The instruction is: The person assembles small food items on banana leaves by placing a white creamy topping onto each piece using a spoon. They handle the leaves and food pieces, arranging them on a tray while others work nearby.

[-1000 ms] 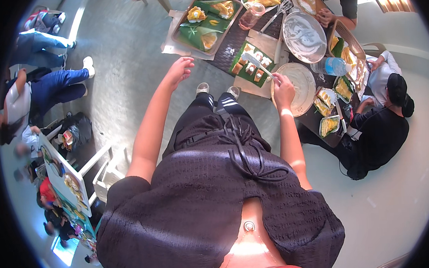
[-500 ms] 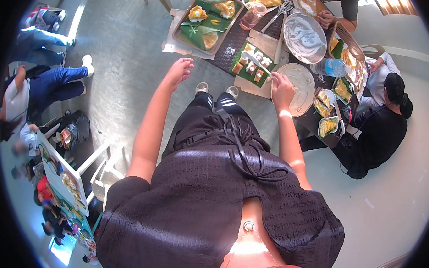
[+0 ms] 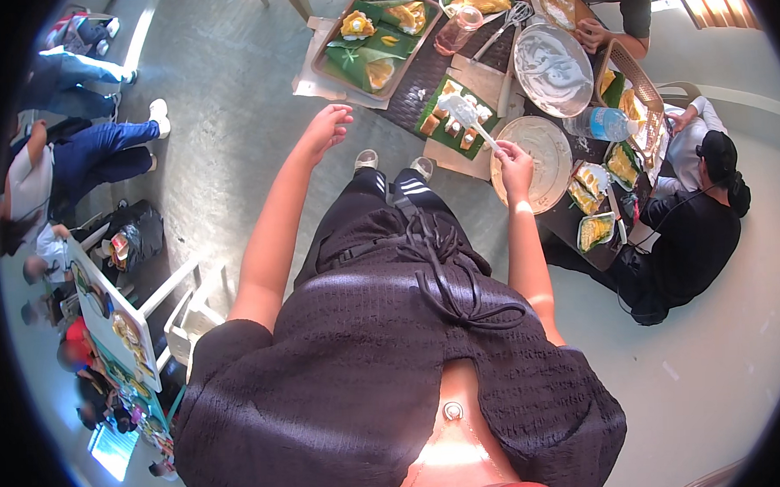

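Note:
My right hand (image 3: 515,157) is shut on the handle of a white spatula (image 3: 470,121), whose blade hangs over a small tray of food pieces on a green leaf (image 3: 456,120). Just right of that hand sits a round pale bowl (image 3: 545,169). My left hand (image 3: 326,129) is stretched out over the grey floor, fingers apart and holding nothing, short of a larger tray lined with green leaf and yellow food (image 3: 372,35). Both arms reach forward from my black top.
A dark table (image 3: 435,76) carries a metal bowl of white batter (image 3: 552,58), a whisk (image 3: 502,25), a water bottle (image 3: 602,125) and small food boxes (image 3: 594,230). A person in black (image 3: 685,231) crouches at right. Other people sit at left near a white rack (image 3: 193,309).
My right hand has lifted a white spatula over the small leaf tray; before, it rested at the round bowl's edge. My left hand stays outstretched.

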The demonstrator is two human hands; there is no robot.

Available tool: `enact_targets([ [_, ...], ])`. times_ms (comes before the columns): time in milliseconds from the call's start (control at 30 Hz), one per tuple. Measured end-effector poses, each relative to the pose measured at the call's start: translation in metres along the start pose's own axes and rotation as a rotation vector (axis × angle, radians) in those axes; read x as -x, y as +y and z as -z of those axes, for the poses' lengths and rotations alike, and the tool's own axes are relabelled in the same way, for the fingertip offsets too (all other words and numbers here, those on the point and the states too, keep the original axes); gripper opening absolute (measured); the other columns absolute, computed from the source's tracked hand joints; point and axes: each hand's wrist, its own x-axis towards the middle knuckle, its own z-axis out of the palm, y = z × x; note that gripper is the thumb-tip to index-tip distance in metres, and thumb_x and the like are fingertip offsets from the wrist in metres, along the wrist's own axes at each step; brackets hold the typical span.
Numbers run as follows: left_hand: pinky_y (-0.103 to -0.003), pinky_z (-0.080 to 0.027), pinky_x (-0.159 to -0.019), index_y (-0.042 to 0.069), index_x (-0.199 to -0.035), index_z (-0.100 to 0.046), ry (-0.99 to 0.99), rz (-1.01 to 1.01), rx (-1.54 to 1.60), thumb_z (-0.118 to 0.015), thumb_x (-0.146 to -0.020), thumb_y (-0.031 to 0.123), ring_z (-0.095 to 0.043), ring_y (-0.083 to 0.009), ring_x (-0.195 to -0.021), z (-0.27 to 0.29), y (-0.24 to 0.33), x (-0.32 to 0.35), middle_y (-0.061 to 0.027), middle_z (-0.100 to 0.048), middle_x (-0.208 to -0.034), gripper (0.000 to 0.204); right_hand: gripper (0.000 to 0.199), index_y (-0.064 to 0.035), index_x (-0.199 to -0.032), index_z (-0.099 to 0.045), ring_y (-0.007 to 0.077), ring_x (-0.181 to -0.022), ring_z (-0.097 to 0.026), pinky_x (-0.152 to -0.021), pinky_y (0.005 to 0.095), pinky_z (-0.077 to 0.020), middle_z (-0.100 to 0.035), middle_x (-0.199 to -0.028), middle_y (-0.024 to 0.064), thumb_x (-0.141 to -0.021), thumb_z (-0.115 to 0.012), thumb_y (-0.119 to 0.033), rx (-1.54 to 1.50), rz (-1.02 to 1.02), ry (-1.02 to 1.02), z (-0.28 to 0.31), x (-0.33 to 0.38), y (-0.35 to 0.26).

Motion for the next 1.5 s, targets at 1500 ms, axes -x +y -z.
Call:
enact_targets([
  [1500,-0.018,-0.038,-0.061,0.014,-0.098,-0.048,0.053,0.038,0.011,-0.041,-0.084,0.021,-0.042,-0.0029,-0.065,-0.045,0.002,-0.011,0.0049,-0.048,-0.084,0.018,0.016,-0.0143,-0.084,-0.063,0.0225,-0.070,-0.058,-0.060,0.0325,-0.0446,-0.060,-0.079,0.0065,-0.072,-0.053,-0.011,0.828,0.276,0.262,0.096,-0.126,-0.028],
])
